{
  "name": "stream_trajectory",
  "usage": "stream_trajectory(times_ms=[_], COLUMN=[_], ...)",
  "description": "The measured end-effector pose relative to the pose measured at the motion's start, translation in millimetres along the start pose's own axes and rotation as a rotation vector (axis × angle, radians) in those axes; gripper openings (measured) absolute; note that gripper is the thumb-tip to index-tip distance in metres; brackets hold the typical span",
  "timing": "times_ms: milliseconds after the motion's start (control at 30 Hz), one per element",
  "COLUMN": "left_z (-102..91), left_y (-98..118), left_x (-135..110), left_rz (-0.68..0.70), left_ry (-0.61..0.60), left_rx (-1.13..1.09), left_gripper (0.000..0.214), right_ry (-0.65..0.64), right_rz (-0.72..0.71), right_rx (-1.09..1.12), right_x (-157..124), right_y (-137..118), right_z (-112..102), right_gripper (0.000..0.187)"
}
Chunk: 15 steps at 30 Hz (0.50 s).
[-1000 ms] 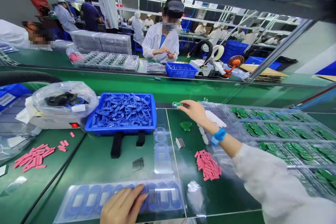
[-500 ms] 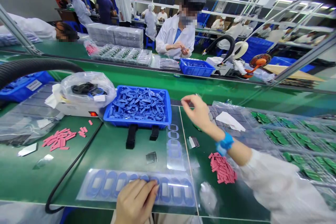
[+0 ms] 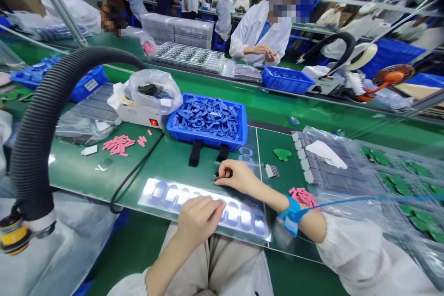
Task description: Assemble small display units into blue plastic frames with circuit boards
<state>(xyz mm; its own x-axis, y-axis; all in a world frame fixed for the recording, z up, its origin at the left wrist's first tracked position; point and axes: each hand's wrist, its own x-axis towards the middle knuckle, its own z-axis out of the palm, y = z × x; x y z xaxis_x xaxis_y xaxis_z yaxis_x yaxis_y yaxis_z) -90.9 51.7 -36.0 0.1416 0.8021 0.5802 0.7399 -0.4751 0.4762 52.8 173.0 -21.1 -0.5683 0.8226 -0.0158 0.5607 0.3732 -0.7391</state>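
My right hand (image 3: pixel 236 176) pinches a small dark metal piece (image 3: pixel 220 176) between its fingertips, just above the far edge of a clear sheet of blue-ringed oval gaskets (image 3: pixel 163 193). My left hand (image 3: pixel 199 219) lies flat on the near part of that sheet, covering several gaskets. A blue wrist strap (image 3: pixel 289 215) circles my right wrist, with a blue cord running off to the right. A green leaf-shaped board (image 3: pixel 282 153) and a small striped piece (image 3: pixel 272 171) lie beyond my right hand.
A blue tray of blue plastic parts (image 3: pixel 204 142) stands behind the sheet. Pink strips (image 3: pixel 118 144) lie on the left bench, and more (image 3: pixel 301 196) sit by my right wrist. A black hose (image 3: pixel 38 125) arches at left. Clear trays of green boards (image 3: pixel 391 180) fill the right. A co-worker sits beyond the conveyor.
The view has tilted down and swung. My right hand has moved from the table's far side down to the sheet, and the small dark piece is now in its fingers. My left hand stays on the sheet.
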Motion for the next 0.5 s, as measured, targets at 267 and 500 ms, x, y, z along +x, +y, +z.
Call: stream_trajectory(times_ms=[267,500], left_z=[-17.5,-15.3], left_y=[24.7,72.1], left_x=[-2.4,-14.8], left_rz=[-0.283,-0.571], left_ry=[0.108,-0.056], left_rx=[-0.308,-1.121], left_gripper=[0.016,0.041], right_ry=[0.075,0.157], right_rz=[0.133,0.365], right_rx=[0.52,1.023], right_x=[-70.1,-146.8], right_y=[-31.3,-56.4], right_z=[-14.9,0.5], right_gripper=[0.033,0.033])
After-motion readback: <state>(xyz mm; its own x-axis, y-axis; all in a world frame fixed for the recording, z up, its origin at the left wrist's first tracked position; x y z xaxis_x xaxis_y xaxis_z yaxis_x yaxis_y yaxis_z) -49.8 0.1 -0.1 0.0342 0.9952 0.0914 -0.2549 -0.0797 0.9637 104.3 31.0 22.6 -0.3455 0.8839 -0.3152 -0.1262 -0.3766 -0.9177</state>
